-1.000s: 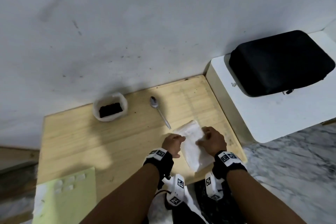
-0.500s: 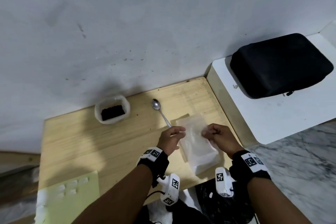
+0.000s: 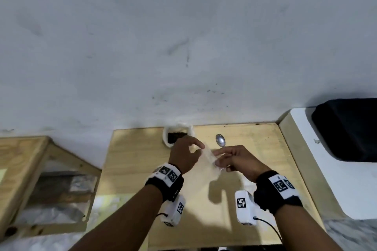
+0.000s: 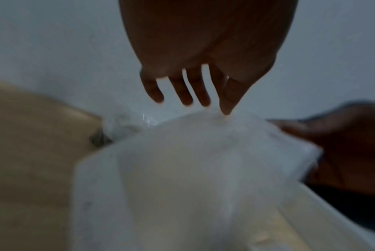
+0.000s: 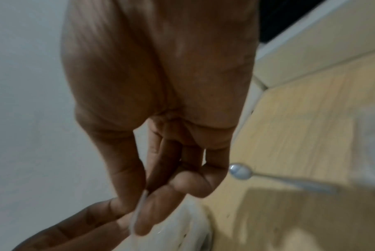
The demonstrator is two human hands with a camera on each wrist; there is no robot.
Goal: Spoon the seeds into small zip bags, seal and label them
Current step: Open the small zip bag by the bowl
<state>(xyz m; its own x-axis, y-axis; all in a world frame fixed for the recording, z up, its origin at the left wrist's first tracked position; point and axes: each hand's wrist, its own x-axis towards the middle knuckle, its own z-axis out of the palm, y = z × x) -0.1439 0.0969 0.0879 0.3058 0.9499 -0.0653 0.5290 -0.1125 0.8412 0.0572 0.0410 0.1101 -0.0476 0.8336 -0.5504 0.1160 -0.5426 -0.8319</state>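
A clear small zip bag hangs above the wooden table, held up between both hands. My left hand pinches its upper left edge; in the left wrist view the index fingertip touches the bag and the other fingers hang straight. My right hand pinches the bag's right edge between thumb and forefinger. A white tub of dark seeds stands at the table's back, partly hidden by my left hand. The metal spoon lies just right of it, its bowl also showing in the right wrist view.
A black case lies on a white table to the right. An open wooden frame stands to the left. A grey wall rises directly behind the table.
Both hands have lifted one bag off the stack on the table and carried it up and back towards the tub and spoon. The head view has tilted up and shifted left.
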